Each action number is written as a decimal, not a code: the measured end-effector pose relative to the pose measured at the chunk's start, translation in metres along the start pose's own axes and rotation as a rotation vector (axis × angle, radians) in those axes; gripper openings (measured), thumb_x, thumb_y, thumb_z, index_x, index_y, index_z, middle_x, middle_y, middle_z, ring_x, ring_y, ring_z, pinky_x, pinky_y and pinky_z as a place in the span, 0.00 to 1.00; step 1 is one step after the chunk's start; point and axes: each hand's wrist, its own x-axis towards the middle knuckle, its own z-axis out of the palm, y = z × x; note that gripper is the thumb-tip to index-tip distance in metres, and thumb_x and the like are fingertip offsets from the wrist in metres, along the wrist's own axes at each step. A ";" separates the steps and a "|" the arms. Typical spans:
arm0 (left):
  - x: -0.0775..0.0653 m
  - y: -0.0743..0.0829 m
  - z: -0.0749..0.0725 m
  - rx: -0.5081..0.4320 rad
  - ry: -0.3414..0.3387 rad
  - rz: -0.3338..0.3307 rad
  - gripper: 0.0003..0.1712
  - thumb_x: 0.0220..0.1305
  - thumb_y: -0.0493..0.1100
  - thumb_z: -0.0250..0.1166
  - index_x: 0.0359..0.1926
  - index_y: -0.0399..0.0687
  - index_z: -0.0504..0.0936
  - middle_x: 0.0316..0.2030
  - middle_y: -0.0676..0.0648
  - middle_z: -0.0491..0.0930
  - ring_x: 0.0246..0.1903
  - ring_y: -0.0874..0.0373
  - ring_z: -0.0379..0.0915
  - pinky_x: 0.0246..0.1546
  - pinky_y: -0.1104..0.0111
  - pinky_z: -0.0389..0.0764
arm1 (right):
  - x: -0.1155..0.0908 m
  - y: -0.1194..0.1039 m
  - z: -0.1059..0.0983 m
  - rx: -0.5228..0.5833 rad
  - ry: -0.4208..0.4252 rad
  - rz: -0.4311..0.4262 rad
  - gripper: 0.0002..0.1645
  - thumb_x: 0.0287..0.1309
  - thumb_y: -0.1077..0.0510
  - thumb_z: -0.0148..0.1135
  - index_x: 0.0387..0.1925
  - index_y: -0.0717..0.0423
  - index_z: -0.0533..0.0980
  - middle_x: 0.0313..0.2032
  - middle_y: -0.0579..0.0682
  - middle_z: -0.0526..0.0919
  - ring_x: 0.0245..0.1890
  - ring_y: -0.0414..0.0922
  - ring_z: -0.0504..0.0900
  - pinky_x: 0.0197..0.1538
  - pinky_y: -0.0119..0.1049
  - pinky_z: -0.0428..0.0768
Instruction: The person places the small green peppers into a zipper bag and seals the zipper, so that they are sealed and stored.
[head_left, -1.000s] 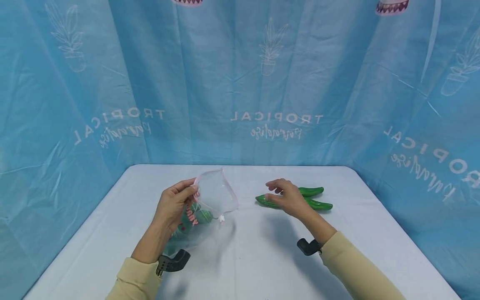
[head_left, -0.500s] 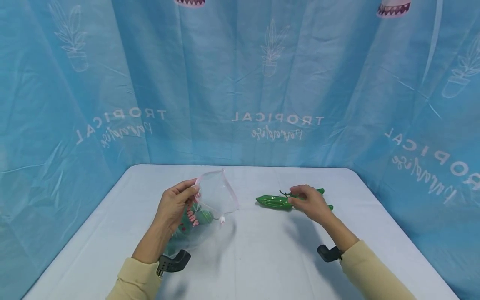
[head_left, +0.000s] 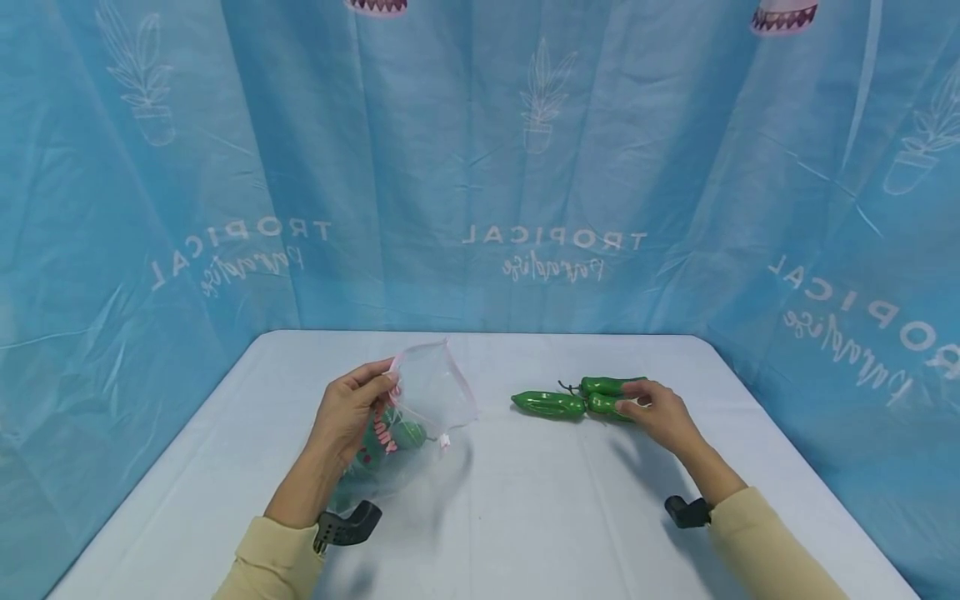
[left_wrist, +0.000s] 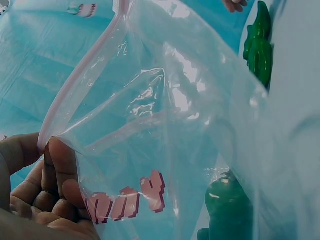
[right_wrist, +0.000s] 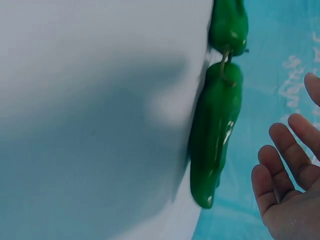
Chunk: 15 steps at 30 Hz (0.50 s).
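Observation:
My left hand (head_left: pixel 347 417) pinches the pink-edged rim of a clear zip bag (head_left: pixel 438 383) between thumb and fingers. The bag's mouth gapes, and green vegetable-like things (head_left: pixel 407 433) show through its lower part. Pink lettering (left_wrist: pixel 125 202) is printed on the film in the left wrist view. To the right lie three glossy green peppers: one pointing left (head_left: pixel 549 405), one at the back (head_left: pixel 597 385) and one in front (head_left: pixel 600 404). My right hand (head_left: pixel 660 417) hovers over the right ends of the latter two, partly covering them. In the right wrist view its relaxed fingers (right_wrist: pixel 286 147) hold nothing.
A white-covered table (head_left: pixel 510 517) bears everything. Blue printed curtains (head_left: pixel 420 192) stand along its back and both sides. A dark device is strapped on each wrist, the left strap device (head_left: pixel 348 525) close beside the bag.
My right hand has moved rightward along the peppers, uncovering the left pepper and the stem ends of the others. My left hand and the bag have stayed in place.

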 end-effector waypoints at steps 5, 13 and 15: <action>-0.001 0.000 -0.001 -0.007 0.001 0.000 0.23 0.64 0.46 0.62 0.56 0.37 0.75 0.25 0.59 0.78 0.26 0.64 0.68 0.29 0.74 0.71 | 0.001 0.007 -0.004 -0.012 0.000 0.007 0.27 0.60 0.49 0.60 0.56 0.62 0.72 0.54 0.63 0.77 0.55 0.60 0.73 0.50 0.51 0.76; 0.000 0.000 -0.001 -0.016 -0.005 0.004 0.24 0.64 0.44 0.62 0.57 0.35 0.74 0.25 0.59 0.78 0.26 0.65 0.68 0.28 0.75 0.71 | 0.005 0.020 -0.006 -0.037 -0.015 0.048 0.29 0.60 0.47 0.60 0.56 0.63 0.72 0.57 0.66 0.73 0.58 0.64 0.69 0.52 0.54 0.75; 0.000 0.000 -0.001 -0.017 -0.005 0.003 0.24 0.64 0.44 0.62 0.57 0.34 0.74 0.25 0.59 0.78 0.26 0.65 0.68 0.28 0.75 0.71 | 0.007 0.024 -0.006 -0.049 -0.020 0.054 0.30 0.60 0.47 0.60 0.56 0.63 0.72 0.58 0.67 0.72 0.59 0.65 0.68 0.52 0.55 0.75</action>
